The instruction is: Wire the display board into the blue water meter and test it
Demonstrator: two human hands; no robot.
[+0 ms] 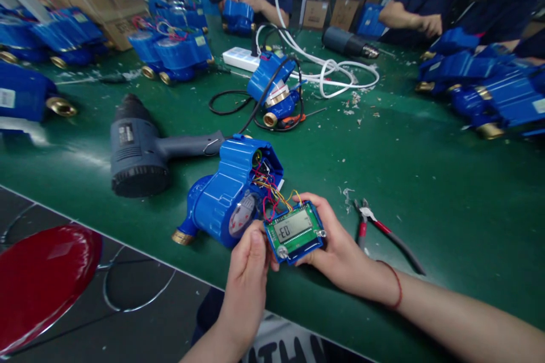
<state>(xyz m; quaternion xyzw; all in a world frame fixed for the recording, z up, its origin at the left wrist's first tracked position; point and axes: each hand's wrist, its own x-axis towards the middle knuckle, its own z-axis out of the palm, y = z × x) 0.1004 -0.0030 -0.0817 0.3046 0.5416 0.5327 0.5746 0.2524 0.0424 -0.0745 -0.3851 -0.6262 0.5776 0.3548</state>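
Note:
A blue water meter (pixel 225 198) with a brass fitting lies on the green table (pixel 426 181) near its front edge, its housing open. Coloured wires (pixel 272 193) run from it to a green circuit board with an LCD (pixel 294 229) in a blue frame. My left hand (pixel 249 272) grips the board's left edge, fingers closed. From the right side, my right hand (pixel 340 252) holds the same board, thumb and fingers wrapped round it. A red cord circles my right wrist.
A grey heat gun (pixel 140 150) lies left of the meter. Red-handled pliers (pixel 374 227) lie right of my hands. Another opened meter (pixel 272 88), cables and a power strip sit mid-table. Stacks of blue meters line both sides. Other people work at the far edge. A red stool (pixel 38 278) stands lower left.

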